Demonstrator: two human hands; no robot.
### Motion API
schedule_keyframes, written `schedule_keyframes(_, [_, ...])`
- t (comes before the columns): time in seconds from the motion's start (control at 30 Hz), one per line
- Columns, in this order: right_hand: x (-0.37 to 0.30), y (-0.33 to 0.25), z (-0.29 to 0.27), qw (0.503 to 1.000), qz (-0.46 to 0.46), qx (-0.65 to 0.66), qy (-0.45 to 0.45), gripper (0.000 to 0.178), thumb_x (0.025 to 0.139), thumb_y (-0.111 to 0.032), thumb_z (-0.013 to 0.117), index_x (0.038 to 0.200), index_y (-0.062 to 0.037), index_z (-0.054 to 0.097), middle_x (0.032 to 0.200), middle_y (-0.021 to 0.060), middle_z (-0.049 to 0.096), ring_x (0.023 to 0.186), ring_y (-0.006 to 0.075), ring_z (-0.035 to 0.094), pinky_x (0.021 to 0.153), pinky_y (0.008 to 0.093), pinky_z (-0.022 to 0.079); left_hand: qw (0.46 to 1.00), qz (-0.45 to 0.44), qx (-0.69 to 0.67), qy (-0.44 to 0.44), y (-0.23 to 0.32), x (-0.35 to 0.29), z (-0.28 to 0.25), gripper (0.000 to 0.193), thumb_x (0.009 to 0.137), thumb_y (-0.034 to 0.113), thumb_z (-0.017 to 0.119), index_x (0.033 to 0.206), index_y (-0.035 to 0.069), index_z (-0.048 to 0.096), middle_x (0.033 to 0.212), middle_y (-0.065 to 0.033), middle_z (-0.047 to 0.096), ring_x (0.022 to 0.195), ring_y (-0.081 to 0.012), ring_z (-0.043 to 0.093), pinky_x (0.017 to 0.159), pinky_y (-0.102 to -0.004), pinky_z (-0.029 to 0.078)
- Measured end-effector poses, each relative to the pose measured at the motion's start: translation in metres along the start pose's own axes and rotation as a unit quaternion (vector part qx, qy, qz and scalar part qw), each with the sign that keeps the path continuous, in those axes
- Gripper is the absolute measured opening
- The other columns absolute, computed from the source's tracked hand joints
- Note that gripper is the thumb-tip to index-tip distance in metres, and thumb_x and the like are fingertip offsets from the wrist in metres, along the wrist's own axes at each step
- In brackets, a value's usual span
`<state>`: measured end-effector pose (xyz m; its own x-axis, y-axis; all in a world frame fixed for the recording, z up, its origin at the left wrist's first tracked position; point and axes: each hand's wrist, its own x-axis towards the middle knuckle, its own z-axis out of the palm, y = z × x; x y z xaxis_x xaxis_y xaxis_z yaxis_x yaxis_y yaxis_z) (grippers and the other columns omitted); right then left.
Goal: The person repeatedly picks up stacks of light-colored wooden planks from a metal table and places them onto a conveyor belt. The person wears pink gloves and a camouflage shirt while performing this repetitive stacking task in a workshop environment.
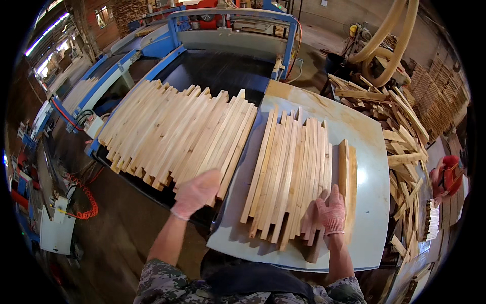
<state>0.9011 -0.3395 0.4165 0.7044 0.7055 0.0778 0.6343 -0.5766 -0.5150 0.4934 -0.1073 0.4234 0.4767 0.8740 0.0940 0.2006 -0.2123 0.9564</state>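
Both my hands wear pale pink work gloves. My left hand (196, 192) rests flat on the near ends of pale wooden slats (174, 134) lying side by side on the black conveyor belt (217, 71). My right hand (331, 211) presses on the near right end of a second row of wooden slats (288, 169) lying on a light grey table (372, 202). Right beside that hand, two slats (348, 177) stand on edge.
A blue-framed machine (230, 20) stands at the belt's far end. A heap of scrap wood (400, 131) and stacked boards (440, 93) lie to the right, under large beige hoses (390, 35). Another person in a red cap (446, 175) is at the right edge. An orange coiled hose (87, 200) hangs at the left.
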Motion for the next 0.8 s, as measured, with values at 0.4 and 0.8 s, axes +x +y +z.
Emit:
schedule_keyframes(0.4, [0.031,-0.250,0.148,0.985,-0.075,0.087,-0.129,0.045,0.097,-0.024,0.073,0.131,-0.0005,0.057,0.114,0.0252,0.072,0.108,0.0331,0.071,0.090,0.0463,0.055,0.864,-0.077,0.355,0.349,-0.097,0.072,-0.391,0.059,0.092,0.021,0.077,0.144,0.001,0.060,0.144,-0.0206,0.063,0.136,-0.0379,0.058,0.115,-0.0437,0.045])
schedule_keyframes(0.8, [0.009,-0.249,0.215,0.995,-0.028,0.097,0.011,0.042,0.100,-0.014,0.064,0.141,-0.0050,0.060,0.087,0.0188,0.065,0.085,0.0198,0.064,0.079,0.0364,0.053,0.695,-0.279,0.588,0.306,-0.100,0.137,-0.594,0.097,0.082,0.048,0.076,0.161,0.015,0.032,0.162,-0.0132,0.042,0.151,-0.0333,0.036,0.122,-0.0491,0.032])
